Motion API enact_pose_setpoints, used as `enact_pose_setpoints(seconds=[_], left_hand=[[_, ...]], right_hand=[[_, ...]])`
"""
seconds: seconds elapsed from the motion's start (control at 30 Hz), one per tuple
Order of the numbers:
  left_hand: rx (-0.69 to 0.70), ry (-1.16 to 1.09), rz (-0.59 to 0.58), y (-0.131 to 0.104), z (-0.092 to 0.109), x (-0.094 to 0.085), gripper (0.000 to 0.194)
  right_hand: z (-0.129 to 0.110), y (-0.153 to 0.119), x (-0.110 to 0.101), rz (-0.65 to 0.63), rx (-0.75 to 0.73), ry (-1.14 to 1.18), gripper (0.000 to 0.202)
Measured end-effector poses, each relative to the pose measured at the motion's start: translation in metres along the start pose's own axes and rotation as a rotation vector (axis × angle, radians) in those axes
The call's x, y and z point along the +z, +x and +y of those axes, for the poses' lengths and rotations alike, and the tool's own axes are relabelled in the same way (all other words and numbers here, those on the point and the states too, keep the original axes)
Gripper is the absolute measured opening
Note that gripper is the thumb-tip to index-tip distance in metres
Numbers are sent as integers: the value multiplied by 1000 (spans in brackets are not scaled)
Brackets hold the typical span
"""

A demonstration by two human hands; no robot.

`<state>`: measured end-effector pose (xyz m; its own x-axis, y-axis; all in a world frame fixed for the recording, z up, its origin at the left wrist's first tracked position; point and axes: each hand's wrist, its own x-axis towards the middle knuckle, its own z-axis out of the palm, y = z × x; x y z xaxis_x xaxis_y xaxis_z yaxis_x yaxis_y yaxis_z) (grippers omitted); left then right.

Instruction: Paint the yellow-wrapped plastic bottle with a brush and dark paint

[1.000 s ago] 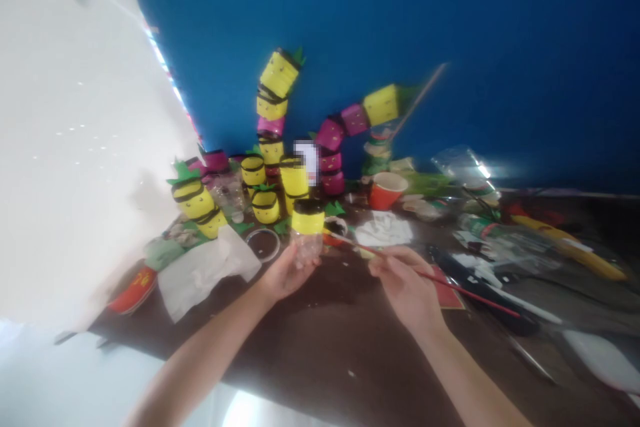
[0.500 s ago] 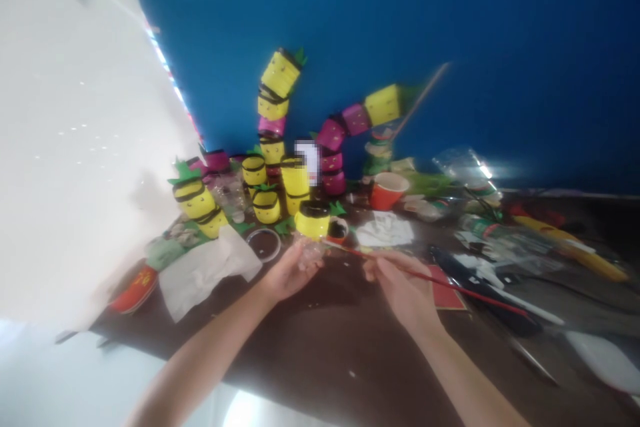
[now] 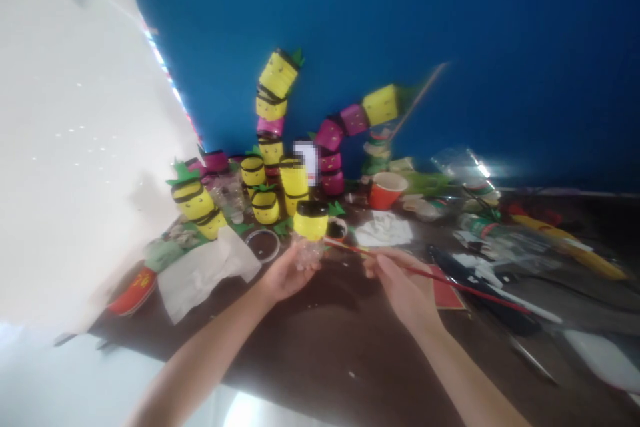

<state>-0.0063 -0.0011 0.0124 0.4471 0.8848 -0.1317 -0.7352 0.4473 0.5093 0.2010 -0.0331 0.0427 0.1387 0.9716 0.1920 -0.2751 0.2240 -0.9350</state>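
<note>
My left hand is closed round the clear lower part of a small plastic bottle piece, painted yellow with a black band at its top. Between the fingers of my right hand is a thin red paintbrush, its tip pointing left at the yellow piece. Whether the tip touches it I cannot tell. Just behind the tip stands a small cup with dark paint. A clear ring lies left of my left hand.
Yellow and magenta painted cups with green paper leaves stand at the back, some stacked against the blue wall. A red paper cup and crumpled tissue are behind my right hand. White paper lies left; scissors-like tools and plastic bottles clutter the right.
Both hands keep their holds in nearly the same place. The whole view has shifted very slightly; the yellow piece looks a touch more upright.
</note>
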Motion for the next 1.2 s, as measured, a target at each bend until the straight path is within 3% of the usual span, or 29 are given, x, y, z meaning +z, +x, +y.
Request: enact_pose_setpoints(seconds=[0.4,0.6,0.7,0.9,1.07,1.2], left_hand=[[-48,-43,-19,-5,8,12,52],[42,-66,14,-4,3,3,52],[8,-29,20,-3,0,-1,46],[99,19,-31,-4,-3,5,32],[68,39,-55,-4,-3,1,39],[28,47,-57,-4,0,-4,48]], right_hand=[[6,7,-8,78,-7,-51,12],[-4,7,-3,96,12,99,13],[-4,4,2,83,73,135,19],[-2,-1,9,67,137,141,27],[-1,0,10,92,168,135,30],[1,5,5,183,154,98,34]])
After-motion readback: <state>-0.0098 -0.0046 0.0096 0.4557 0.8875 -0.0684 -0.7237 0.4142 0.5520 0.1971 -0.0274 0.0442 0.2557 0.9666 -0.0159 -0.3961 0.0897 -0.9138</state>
